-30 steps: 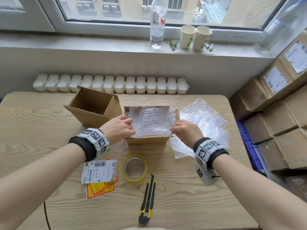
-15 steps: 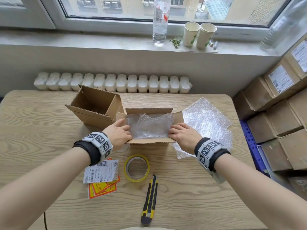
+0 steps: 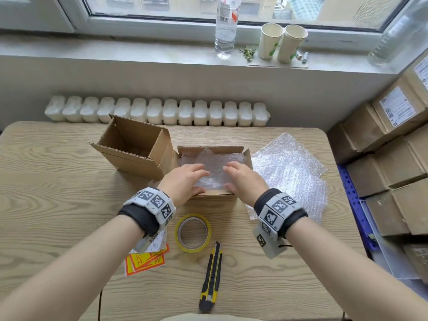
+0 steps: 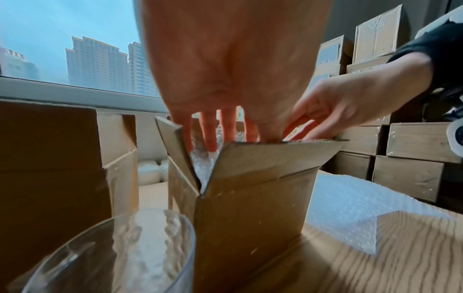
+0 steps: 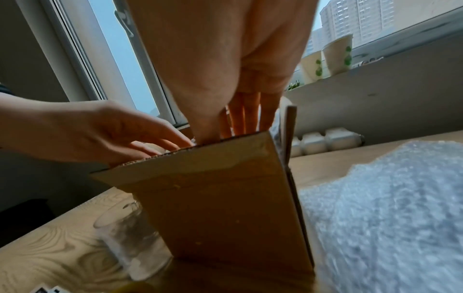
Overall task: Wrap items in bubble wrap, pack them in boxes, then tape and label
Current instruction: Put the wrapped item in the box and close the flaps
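Both hands' straight fingers (image 3: 196, 169) press bubble wrap (image 3: 215, 167) into the box (image 3: 247, 156), glass (image 4: 112, 253) beside.

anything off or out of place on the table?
One thing: a clear glass tumbler stuffed with bubble wrap stands unboxed on the wooden table beside the small open cardboard box, while left hand and right hand press bubble wrap into that box.

On the desk (image 3: 58, 181), 2 boxes sit side by side: the empty box (image 3: 132, 149) left, the wrap-filled box (image 3: 215, 195) right; the tape roll (image 3: 193, 232) lies before them.
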### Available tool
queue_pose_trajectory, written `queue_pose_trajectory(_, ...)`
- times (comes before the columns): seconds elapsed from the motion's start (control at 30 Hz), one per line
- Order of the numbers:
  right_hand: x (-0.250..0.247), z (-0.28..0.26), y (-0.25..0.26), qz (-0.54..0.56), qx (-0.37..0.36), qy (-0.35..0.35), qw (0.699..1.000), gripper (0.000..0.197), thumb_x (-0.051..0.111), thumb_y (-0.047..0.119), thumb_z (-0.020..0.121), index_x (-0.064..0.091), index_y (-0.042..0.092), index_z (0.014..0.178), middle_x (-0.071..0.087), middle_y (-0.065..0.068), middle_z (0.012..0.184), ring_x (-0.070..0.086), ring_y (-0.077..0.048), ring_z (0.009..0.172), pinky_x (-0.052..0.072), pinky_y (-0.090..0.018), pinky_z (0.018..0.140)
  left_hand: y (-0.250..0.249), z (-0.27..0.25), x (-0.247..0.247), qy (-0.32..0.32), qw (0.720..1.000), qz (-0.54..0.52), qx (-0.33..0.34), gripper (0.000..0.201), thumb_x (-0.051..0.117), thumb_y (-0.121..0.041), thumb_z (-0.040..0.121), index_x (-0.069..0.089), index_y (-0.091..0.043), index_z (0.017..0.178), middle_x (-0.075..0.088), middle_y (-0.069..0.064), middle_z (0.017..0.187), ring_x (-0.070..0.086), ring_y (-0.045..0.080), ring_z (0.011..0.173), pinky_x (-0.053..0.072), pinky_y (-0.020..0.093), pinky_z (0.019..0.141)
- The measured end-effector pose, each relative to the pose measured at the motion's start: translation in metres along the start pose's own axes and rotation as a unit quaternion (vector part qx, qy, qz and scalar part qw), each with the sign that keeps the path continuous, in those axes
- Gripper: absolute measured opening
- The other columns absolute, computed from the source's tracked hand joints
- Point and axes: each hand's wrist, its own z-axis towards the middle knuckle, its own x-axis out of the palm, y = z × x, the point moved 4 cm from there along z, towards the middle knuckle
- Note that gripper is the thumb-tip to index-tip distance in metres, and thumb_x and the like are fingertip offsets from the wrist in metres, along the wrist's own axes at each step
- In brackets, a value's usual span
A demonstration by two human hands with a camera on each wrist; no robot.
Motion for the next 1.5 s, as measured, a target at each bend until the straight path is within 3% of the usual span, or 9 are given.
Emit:
queue_pose_trajectory(0.2, 0.019, 0.002, 0.001, -0.018, 0.033, 0.009, 0.999, 0.061, 0.052, 0.029, 0.095, 0.026, 0.006, 0.145, 0.023, -0.009, 0.153, 0.024, -0.021, 0.140, 0.017, -0.027, 0.113, 0.007, 0.004, 0.017, 0.021, 0.999, 0.037, -0.028, 0.080, 0.056, -0.055, 0.085, 0.019, -0.025, 0.149, 0.034, 0.000, 0.147, 0.037, 0.020, 0.131, 0.025, 0.035, 0.112)
queue_pose_trajectory(0.37, 0.025, 0.007, 0.001, -0.049, 0.039, -0.004, 0.998, 0.036, 0.037, 0.029, 0.101, 0.052, 0.004, 0.123, 0.025, -0.017, 0.150, 0.032, -0.028, 0.133, 0.027, -0.033, 0.107, 0.009, 0.010, 0.016, 0.018, 0.996, 0.079, -0.024, 0.051, 0.037, -0.050, 0.096, 0.049, -0.018, 0.133, 0.036, 0.008, 0.142, 0.042, 0.026, 0.122, 0.026, 0.033, 0.107)
queue_pose_trajectory(0.53, 0.030, 0.009, -0.002, -0.059, 0.080, -0.010, 0.995, 0.030, 0.047, 0.030, 0.097, 0.058, 0.006, 0.111, 0.012, -0.028, 0.152, 0.017, -0.035, 0.142, 0.023, -0.037, 0.112, 0.014, 0.005, 0.020, -0.030, 0.995, 0.097, -0.017, 0.032, 0.043, -0.035, 0.098, 0.062, -0.026, 0.122, 0.030, 0.022, 0.145, 0.028, 0.033, 0.134, 0.016, 0.038, 0.113)
queue_pose_trajectory(0.77, 0.034, 0.016, -0.002, -0.144, 0.122, -0.048, 0.981, 0.064, 0.080, 0.042, 0.068, 0.055, 0.009, 0.116, 0.059, -0.019, 0.113, 0.054, -0.030, 0.116, 0.027, -0.039, 0.101, 0.030, 0.004, 0.018, -0.037, 0.986, 0.131, -0.097, 0.064, 0.051, -0.054, 0.087, 0.033, -0.018, 0.135, 0.048, -0.003, 0.132, 0.031, 0.012, 0.135, -0.010, 0.051, 0.115)
queue_pose_trajectory(0.9, 0.037, 0.015, -0.011, -0.168, 0.094, -0.048, 0.980, 0.069, 0.053, 0.051, 0.088, 0.032, 0.008, 0.138, 0.044, -0.010, 0.140, 0.028, -0.020, 0.139, -0.002, -0.039, 0.108, 0.031, 0.006, 0.021, -0.017, 0.981, 0.162, -0.105, 0.060, 0.046, -0.057, 0.088, 0.035, -0.019, 0.133, 0.046, -0.004, 0.134, 0.024, 0.010, 0.139, -0.017, 0.055, 0.111)
queue_pose_trajectory(1.07, 0.027, 0.020, -0.017, -0.141, 0.075, -0.028, 0.987, 0.056, 0.044, 0.052, 0.092, 0.034, 0.013, 0.133, 0.044, -0.002, 0.137, 0.028, -0.016, 0.137, -0.001, -0.039, 0.114, 0.034, 0.014, 0.019, -0.004, 0.983, 0.154, -0.096, 0.058, 0.045, -0.054, 0.090, 0.034, -0.021, 0.136, 0.047, -0.009, 0.136, 0.016, 0.008, 0.141, -0.026, 0.051, 0.104)
queue_pose_trajectory(1.27, 0.020, 0.016, -0.035, -0.083, 0.016, -0.018, 0.996, 0.061, 0.062, 0.030, 0.086, 0.032, 0.028, 0.139, 0.042, 0.002, 0.136, 0.039, -0.014, 0.126, 0.016, -0.034, 0.106, 0.036, 0.006, 0.017, -0.028, 0.989, 0.146, -0.020, 0.083, 0.060, -0.045, 0.085, 0.005, -0.043, 0.148, 0.052, -0.004, 0.123, 0.034, 0.017, 0.132, -0.002, 0.059, 0.110)
queue_pose_trajectory(1.4, 0.016, 0.020, -0.041, -0.126, -0.029, 0.011, 0.992, 0.068, 0.067, 0.028, 0.081, 0.036, 0.032, 0.141, 0.036, -0.002, 0.143, 0.035, -0.020, 0.130, 0.022, -0.037, 0.103, 0.036, 0.009, 0.017, -0.046, 0.978, 0.202, 0.010, 0.072, 0.078, -0.045, 0.067, 0.047, -0.038, 0.132, 0.056, 0.006, 0.116, 0.054, 0.026, 0.108, 0.017, 0.052, 0.102)
queue_pose_trajectory(1.5, 0.014, 0.021, -0.040, -0.143, -0.058, 0.001, 0.988, 0.068, 0.072, 0.023, 0.076, 0.044, 0.030, 0.138, 0.042, -0.007, 0.137, 0.039, -0.027, 0.126, 0.031, -0.041, 0.099, 0.036, 0.007, 0.020, -0.064, 0.974, 0.211, 0.048, 0.076, 0.083, -0.045, 0.058, 0.053, -0.032, 0.127, 0.055, 0.005, 0.123, 0.056, 0.025, 0.101, 0.024, 0.045, 0.089)
